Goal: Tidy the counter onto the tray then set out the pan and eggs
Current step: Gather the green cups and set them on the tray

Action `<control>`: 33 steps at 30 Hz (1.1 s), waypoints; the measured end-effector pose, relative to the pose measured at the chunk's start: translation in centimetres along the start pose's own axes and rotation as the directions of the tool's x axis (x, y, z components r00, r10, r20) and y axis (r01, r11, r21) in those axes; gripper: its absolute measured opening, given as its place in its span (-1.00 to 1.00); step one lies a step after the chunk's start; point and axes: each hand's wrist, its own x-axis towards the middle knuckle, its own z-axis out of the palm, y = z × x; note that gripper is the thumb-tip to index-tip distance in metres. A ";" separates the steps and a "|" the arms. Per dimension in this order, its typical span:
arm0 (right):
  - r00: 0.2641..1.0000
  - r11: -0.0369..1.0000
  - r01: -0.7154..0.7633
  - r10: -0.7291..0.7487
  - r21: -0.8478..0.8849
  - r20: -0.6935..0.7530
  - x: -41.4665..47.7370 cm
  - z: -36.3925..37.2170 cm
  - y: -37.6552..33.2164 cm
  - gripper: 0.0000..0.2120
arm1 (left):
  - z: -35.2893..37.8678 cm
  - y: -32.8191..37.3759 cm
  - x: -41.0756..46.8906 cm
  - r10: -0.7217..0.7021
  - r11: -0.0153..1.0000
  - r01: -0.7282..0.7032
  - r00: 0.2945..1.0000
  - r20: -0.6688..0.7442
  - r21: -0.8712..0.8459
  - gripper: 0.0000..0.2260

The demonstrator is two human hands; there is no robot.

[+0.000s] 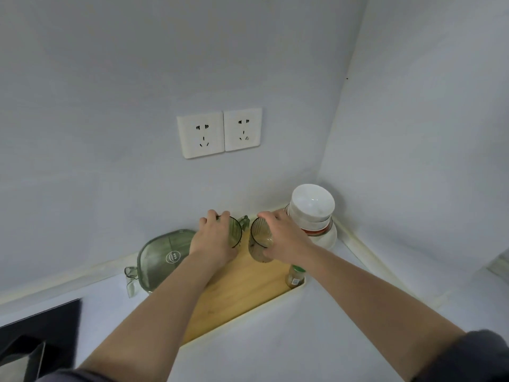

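Leftmost, a green glass dish [162, 257] is seen on the bench [303, 340], just beside the wooden tray [248, 293]. Over the tray's far end, the left cup [235, 232] is gripped by the left hand [212, 238] and the right cup [259, 238] by the right hand [286, 241], fingers curled round each, long axes roughly upright. Possibly both bases are already set down. Both arms are stretched forward, equally near.

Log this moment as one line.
left hand: grips left glass | right hand: grips right glass | place: far end of tray | spice jar: on tray's right corner
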 end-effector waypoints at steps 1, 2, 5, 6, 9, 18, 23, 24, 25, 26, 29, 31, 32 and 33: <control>1.000 1.000 0.007 -0.006 -0.013 0.022 0.7 0.3 0.4 -0.21 | 0.2 -0.1 0.5 -0.009 1.000 0.009 1.000 0.012 0.004 -0.32; 0.999 1.000 0.012 -0.011 -0.023 0.042 1.1 0.5 0.6 -0.21 | 0.4 -0.1 0.7 -0.011 1.000 0.011 1.000 0.023 0.007 -0.32; 0.996 0.999 0.026 -0.024 -0.021 0.091 2.8 0.8 1.2 -0.21 | 0.9 -0.4 1.8 -0.020 0.999 0.019 0.999 0.047 0.031 -0.31; 0.994 0.999 0.028 -0.026 -0.017 0.104 3.3 0.9 1.4 -0.20 | 1.1 -0.6 2.1 -0.022 0.999 0.020 0.998 0.056 0.036 -0.30; 0.990 0.999 0.027 -0.024 -0.022 0.141 4.7 1.1 1.6 -0.20 | 1.6 -1.0 3.0 -0.015 0.999 0.011 0.997 0.082 0.053 -0.28; 0.986 0.997 0.036 -0.046 0.066 0.158 8.2 1.5 1.3 -0.19 | 2.2 -2.4 5.3 -0.036 0.999 0.032 0.996 0.086 0.041 -0.29; 0.983 0.998 0.053 -0.058 0.029 0.177 9.1 2.0 0.8 -0.17 | 2.3 -2.6 5.4 -0.034 0.994 0.027 0.997 0.070 0.104 -0.26; 0.983 0.998 0.052 -0.055 0.021 0.177 9.3 2.0 0.8 -0.17 | 2.3 -2.6 5.4 -0.041 0.994 0.033 0.996 0.078 0.104 -0.25; 0.983 0.999 0.052 -0.053 0.008 0.176 9.4 2.0 0.8 -0.18 | 2.2 -2.5 5.4 -0.050 0.994 0.041 0.995 0.084 0.106 -0.25; 0.983 0.999 0.051 -0.048 -0.009 0.176 9.5 1.9 0.8 -0.17 | 2.3 -2.4 5.4 -0.059 0.992 0.049 0.995 0.086 0.116 -0.24; 0.983 0.998 0.027 -0.015 -0.064 0.181 9.7 1.8 0.7 -0.16 | 2.4 -2.0 5.1 -0.082 0.978 0.066 0.994 0.072 0.198 -0.24; 0.983 0.995 0.022 -0.004 -0.097 0.183 9.8 1.7 0.7 -0.19 | 2.7 -1.7 5.0 -0.082 0.969 0.067 0.995 0.051 0.238 -0.24; 0.982 0.993 0.023 -0.002 -0.114 0.187 9.9 1.7 0.6 -0.20 | 2.8 -1.7 4.9 -0.080 0.966 0.067 0.996 0.040 0.250 -0.24; 0.982 0.992 0.022 0.002 -0.124 0.191 9.9 1.7 0.6 -0.20 | 2.9 -1.7 4.9 -0.077 0.964 0.067 0.996 0.032 0.258 -0.23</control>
